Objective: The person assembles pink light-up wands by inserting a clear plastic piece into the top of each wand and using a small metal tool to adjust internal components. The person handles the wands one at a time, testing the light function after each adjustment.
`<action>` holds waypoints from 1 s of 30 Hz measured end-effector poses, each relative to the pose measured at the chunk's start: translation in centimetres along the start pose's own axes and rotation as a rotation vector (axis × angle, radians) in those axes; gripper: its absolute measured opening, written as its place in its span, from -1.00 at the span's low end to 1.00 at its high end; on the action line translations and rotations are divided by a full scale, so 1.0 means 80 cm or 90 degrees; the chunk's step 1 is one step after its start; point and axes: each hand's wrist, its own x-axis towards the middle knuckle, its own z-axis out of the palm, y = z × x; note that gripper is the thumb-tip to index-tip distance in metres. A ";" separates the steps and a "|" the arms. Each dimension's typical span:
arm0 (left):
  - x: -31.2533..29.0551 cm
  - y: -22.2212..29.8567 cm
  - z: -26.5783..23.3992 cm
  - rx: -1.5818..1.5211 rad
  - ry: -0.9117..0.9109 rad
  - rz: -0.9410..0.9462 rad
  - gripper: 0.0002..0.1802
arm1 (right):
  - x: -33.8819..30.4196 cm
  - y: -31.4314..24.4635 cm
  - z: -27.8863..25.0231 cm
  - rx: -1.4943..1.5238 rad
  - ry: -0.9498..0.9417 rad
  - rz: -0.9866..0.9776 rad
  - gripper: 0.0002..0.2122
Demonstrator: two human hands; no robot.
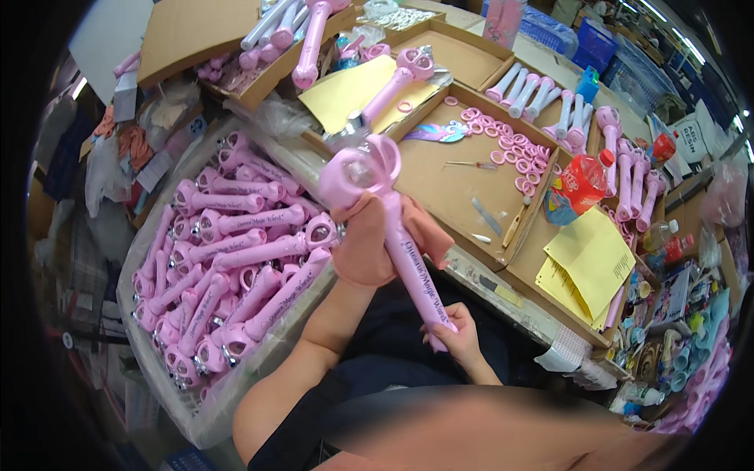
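Observation:
A pink toy wand [414,276] with dark lettering is held aslant in front of me, its large ringed head up and to the left. My right hand [457,334] is closed round the lower end of its handle. Just under the head, a peach-coloured cloth [424,229] is wrapped about the wand's neck. My left hand [355,287] grips there through the cloth, which hides most of its fingers. Beyond the wand's head, another pink wand [393,82] lies across yellow paper [334,93].
At left stands a plastic-lined crate [174,420] piled with pink wands. Ahead, a cardboard tray [440,177] holds pink rings [514,149], a screwdriver [471,165] and a knife [514,224]. Right of it are a red-labelled bottle [577,188], yellow sheets [591,263] and more wands.

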 end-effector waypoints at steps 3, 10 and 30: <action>-0.007 0.000 -0.013 0.667 0.097 0.259 -0.67 | -0.013 0.001 -0.006 0.306 -0.058 0.060 -0.75; -0.077 -0.042 0.057 0.322 -0.107 -0.142 -0.73 | 0.031 -0.013 0.020 -0.234 0.222 -0.365 -0.75; -0.059 -0.016 0.045 0.173 -0.406 -0.176 -0.97 | 0.110 -0.126 -0.013 0.038 0.056 -0.219 -0.41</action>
